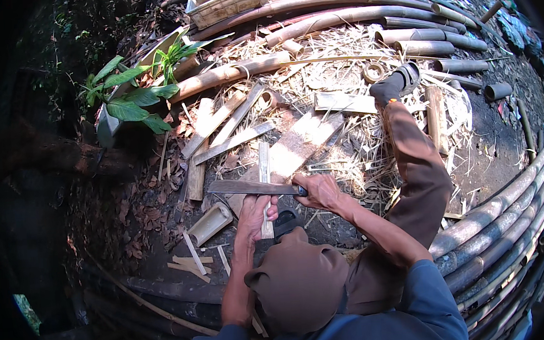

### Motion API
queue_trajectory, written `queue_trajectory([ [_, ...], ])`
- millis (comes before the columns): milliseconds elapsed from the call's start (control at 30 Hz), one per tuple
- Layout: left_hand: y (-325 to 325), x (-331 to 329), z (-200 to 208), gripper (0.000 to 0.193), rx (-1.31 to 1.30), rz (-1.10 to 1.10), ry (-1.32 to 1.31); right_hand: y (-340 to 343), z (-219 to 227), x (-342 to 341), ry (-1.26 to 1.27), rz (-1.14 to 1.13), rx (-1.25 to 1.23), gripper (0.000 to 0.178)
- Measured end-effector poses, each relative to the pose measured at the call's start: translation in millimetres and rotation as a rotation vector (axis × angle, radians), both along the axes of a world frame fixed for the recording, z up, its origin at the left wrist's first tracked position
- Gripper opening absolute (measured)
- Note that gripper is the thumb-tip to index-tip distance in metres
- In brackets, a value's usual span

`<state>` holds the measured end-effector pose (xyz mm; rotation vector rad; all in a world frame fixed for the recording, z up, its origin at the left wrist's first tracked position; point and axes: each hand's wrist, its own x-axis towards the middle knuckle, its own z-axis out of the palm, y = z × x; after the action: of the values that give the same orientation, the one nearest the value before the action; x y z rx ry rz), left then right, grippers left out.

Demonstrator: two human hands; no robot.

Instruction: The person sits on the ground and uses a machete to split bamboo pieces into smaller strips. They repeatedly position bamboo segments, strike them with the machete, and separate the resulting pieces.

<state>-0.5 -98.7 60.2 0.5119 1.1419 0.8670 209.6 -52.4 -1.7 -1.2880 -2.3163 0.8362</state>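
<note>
My right hand (320, 191) is closed around the dark handle of a machete (248, 187). Its long blade points left and lies across a narrow split bamboo slat (264, 163). That slat stands roughly lengthwise away from me, gripped in my left hand (257, 214) just below the blade. Whether the edge bites into the slat, I cannot tell. Beyond the slat's far end lies a broad wooden board (298, 146), partly in sunlight. A short hollow bamboo piece (210, 224) rests on the ground left of my left hand.
Several split bamboo pieces (233, 142) lie ahead to the left, near a leafy plant (132, 100). Shavings (340, 63) cover the ground ahead. Bamboo poles (493, 219) line the right side, and more poles (356, 16) lie at the back beside a plastic crate (228, 5).
</note>
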Motion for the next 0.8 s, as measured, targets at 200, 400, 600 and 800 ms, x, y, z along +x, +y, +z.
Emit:
queue_trajectory([
  [200,-42,8,47,0.036,0.067,0.012,-0.036,44,-23,27,-0.085,0.003,0.298,0.017],
  [400,-83,-31,43,0.033,0.018,-0.025,0.191,53,-11,81,0.043,-0.439,-0.106,0.025],
  [600,-24,17,40,0.03,-0.018,-0.029,0.173,19,0,6,-0.059,-0.017,0.287,0.022],
  [800,-70,-14,54,0.034,0.176,-0.092,0.389,89,-10,134,-0.056,-0.605,-0.118,0.025],
])
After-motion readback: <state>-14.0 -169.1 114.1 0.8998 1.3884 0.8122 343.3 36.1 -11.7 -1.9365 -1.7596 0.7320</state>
